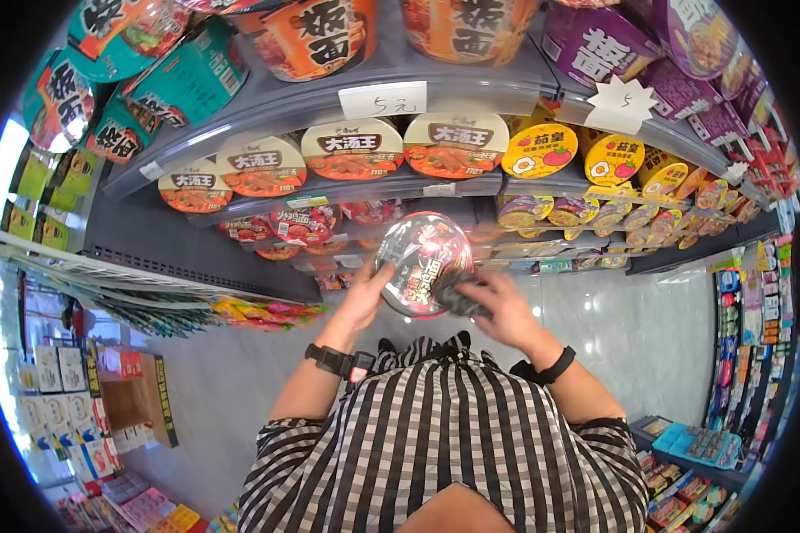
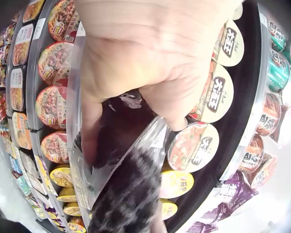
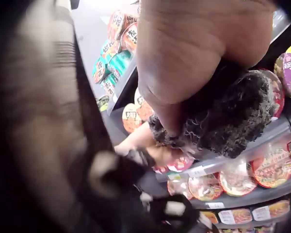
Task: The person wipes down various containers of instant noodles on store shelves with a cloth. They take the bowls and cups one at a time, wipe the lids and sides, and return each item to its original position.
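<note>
A round, dark, plastic-wrapped noodle bowl with a red rim is held in front of the shelves, its printed lid facing up. The left hand grips its left side; in the left wrist view that hand has thumb and fingers around the dark bowl. Bunched in the right hand is a dark grey, fluffy cloth, which touches the bowl's right side. The right wrist view shows the right hand curled over the cloth, hiding part of it.
Shelves of noodle bowls curve ahead, with white-lidded bowls and yellow-lidded bowls on one tier. Above them is a price card. Hanging packets line the left side. Grey floor shows below.
</note>
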A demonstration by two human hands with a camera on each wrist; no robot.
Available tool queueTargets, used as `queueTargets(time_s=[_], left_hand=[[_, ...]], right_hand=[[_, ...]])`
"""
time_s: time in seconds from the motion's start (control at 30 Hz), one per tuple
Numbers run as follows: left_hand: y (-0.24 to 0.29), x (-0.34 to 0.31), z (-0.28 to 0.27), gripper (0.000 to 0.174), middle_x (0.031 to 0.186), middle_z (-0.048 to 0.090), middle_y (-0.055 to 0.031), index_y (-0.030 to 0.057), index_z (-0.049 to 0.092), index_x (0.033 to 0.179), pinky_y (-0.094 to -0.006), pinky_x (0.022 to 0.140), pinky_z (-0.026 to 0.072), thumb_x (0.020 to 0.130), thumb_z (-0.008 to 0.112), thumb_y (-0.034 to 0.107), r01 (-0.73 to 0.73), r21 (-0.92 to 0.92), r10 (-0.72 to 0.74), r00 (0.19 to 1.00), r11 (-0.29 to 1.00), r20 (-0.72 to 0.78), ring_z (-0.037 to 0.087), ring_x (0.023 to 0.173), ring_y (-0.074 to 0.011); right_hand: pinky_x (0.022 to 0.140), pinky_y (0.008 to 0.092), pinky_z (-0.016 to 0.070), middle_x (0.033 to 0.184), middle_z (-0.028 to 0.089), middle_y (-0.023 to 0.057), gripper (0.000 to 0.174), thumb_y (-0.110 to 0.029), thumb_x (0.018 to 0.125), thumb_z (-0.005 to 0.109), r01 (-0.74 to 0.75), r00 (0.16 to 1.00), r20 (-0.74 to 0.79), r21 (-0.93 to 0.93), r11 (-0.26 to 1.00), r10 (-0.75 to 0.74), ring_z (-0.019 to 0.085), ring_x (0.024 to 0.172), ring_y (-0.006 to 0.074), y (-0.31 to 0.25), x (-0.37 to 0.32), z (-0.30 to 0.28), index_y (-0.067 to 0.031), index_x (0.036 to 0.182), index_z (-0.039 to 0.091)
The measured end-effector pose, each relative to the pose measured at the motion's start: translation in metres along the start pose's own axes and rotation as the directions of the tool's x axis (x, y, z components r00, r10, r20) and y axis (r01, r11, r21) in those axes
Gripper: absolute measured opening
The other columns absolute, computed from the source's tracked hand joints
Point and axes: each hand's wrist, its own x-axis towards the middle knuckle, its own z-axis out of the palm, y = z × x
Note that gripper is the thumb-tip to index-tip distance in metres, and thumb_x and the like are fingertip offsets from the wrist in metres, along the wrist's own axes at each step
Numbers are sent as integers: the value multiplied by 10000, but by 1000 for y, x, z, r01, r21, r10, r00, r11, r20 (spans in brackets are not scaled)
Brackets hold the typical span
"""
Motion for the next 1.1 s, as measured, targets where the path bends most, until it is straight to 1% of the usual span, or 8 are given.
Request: queueTargets(time_s=[0.13, 0.2, 0.43, 0.63, 0.83, 0.9, 0.97, 1.1], left_hand=[[9, 0, -6, 425, 1204, 585, -69, 28, 443, 1321, -328, 903, 493, 962, 542, 233, 79, -173, -79, 997, 982, 6, 577, 1085, -178], [14, -3, 0, 404, 1200, 591, -78, 26, 457, 1306, -339, 903, 501, 963, 536, 223, 124, -269, -114, 992, 955, 52, 588, 1072, -190], [16, -5, 35, 355, 1181, 607, -106, -4, 520, 1224, -378, 932, 491, 980, 501, 252, 199, -345, -173, 979, 917, 103, 610, 1040, -207], [0, -1, 39, 271, 1073, 610, -6, 30, 571, 1147, -281, 889, 433, 935, 604, 197, 159, -36, -149, 968, 987, 202, 546, 972, -103], [-19, 13, 33, 303, 1047, 625, -9, 25, 566, 1173, -274, 891, 432, 913, 625, 167, 16, 243, -16, 1000, 970, -1, 550, 975, -96], [-14, 25, 35, 383, 1124, 612, -91, 63, 548, 1245, -315, 906, 435, 881, 639, 140, 44, 409, -35, 999, 912, -30, 560, 1017, -158], [-10, 38, 45, 502, 1165, 570, -171, 133, 521, 1311, -363, 911, 439, 829, 661, 113, -397, 832, 485, 855, 387, 182, 541, 1057, -256], [-8, 63, 62, 605, 1234, 462, -196, 185, 499, 1339, -455, 925, 420, 777, 689, 70, -394, 916, 571, 736, -76, 364, 452, 1109, -387]], right_hand=[[943, 406, 459, 1201, 567, 116, 497, -96, 761, 699, -212, 938, -229, 213, 954, 260, 551, 1092, 284, 38, 6, -2, -97, 1240, 567], [924, 354, 462, 1185, 587, 77, 394, -96, 857, 611, -225, 745, 152, 974, 30, 650, 564, 1082, 201, 41, 11, -8, -36, 1240, 546], [871, 348, 504, 1111, 643, 77, 382, -280, 946, 524, -194, 779, 383, 900, -389, 496, 631, 983, 186, 21, 20, 8, -38, 1241, 535], [865, 340, 526, 1182, 613, 97, 360, -243, 980, 467, -333, 811, 494, 830, -447, 314, 625, 1002, 192, 30, -9, 52, -30, 1267, 518], [777, 288, 521, 1099, 648, 90, 431, -179, 915, 576, -647, 696, 484, 743, 171, 530, 633, 922, 161, 68, -53, 58, 19, 1290, 501], [719, 264, 503, 1037, 651, 83, 461, -166, 899, 594, -687, 638, 511, 715, 126, 576, 623, 855, 140, 64, -65, 43, 57, 1289, 489], [706, 263, 504, 1031, 649, 91, 485, -163, 897, 599, -705, 535, 507, 709, 26, 675, 625, 828, 137, 71, -85, 42, 68, 1304, 472], [742, 271, 495, 1030, 650, 119, 533, -171, 876, 632, -671, 538, 482, 741, 6, 692, 618, 864, 154, 73, -115, 44, 70, 1321, 461]])
